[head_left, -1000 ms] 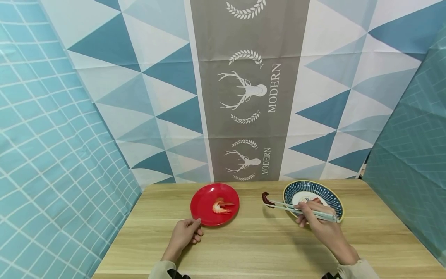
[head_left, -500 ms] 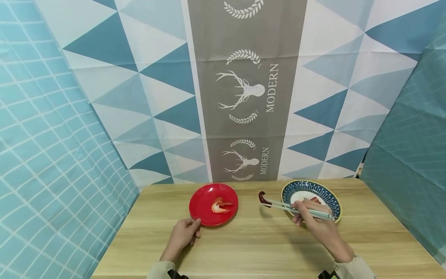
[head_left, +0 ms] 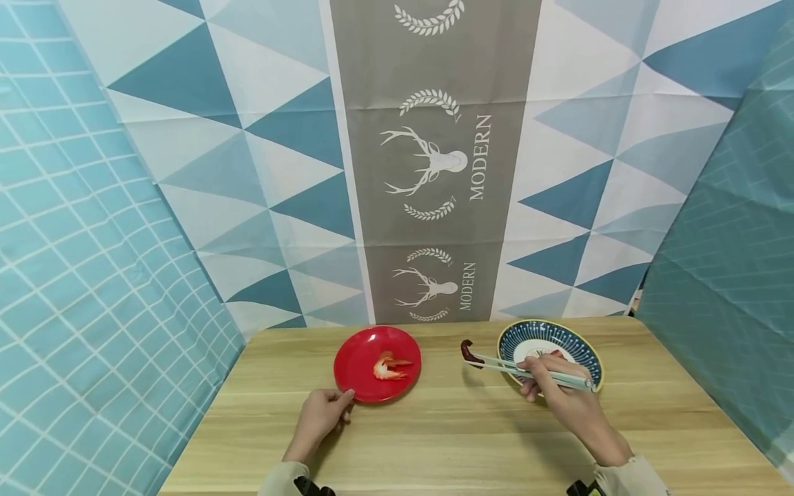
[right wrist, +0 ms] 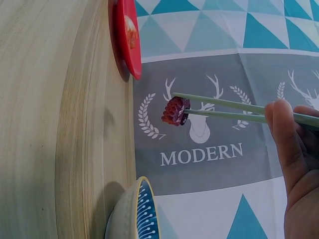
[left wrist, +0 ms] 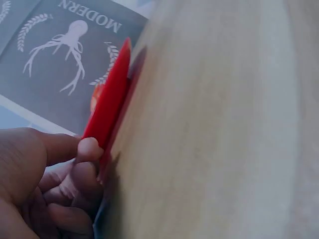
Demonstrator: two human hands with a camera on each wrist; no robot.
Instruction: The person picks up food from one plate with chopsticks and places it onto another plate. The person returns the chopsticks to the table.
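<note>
Dark red curled morsel is hanging in the air above the bench, between the red plate and the patterned bowl, and it's looking nearer the bowl from the head view! The right hand is working the chopsticks, its grip clamped firmly round the shafts, and the tips are closing on one end of the morsel. Over on the other side, the left hand is pinching the near rim of the plate, thumb against the edge.

How will this one be handling? It's looking light and probably a little springy, that glossy, bumpy skin suggesting a slippery hold; squeezing too hard may be risking a squirt-out or a tear, so the thicker middle is seeming the surer place for taking hold.

Counting up now: one morsel is dangling, two sticks are pinching it, two hands are busy, one plate and one bowl are sitting there. What's looking like one orange-and-white shrimp is lying on the plate, while the right hand is partly hiding the bowl's reddish contents, so their number is going uncounted.
</note>
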